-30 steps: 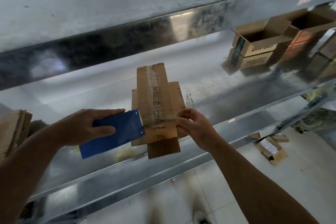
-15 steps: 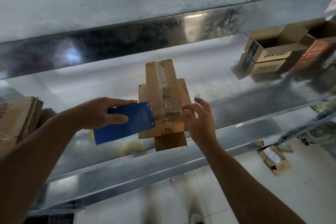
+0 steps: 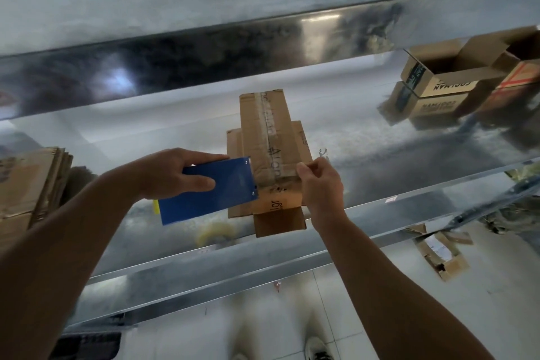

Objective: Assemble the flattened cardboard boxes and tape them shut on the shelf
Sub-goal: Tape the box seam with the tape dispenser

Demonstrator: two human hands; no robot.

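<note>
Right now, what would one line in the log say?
step: taping box | left hand: holds blue tool at box | right hand: pinches tape at box edge | place: shelf

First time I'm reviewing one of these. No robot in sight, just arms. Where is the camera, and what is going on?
There is no machine here. A person works bare-handed, and the single camera sits on their head, looking down past both arms. The left grip, a hand, holds a blue flat tool at the left side of a taped cardboard box on the metal shelf. The right grip pinches that box's right edge. Flattened cardboard is stacked at left, and open boxes stand far right.
</note>
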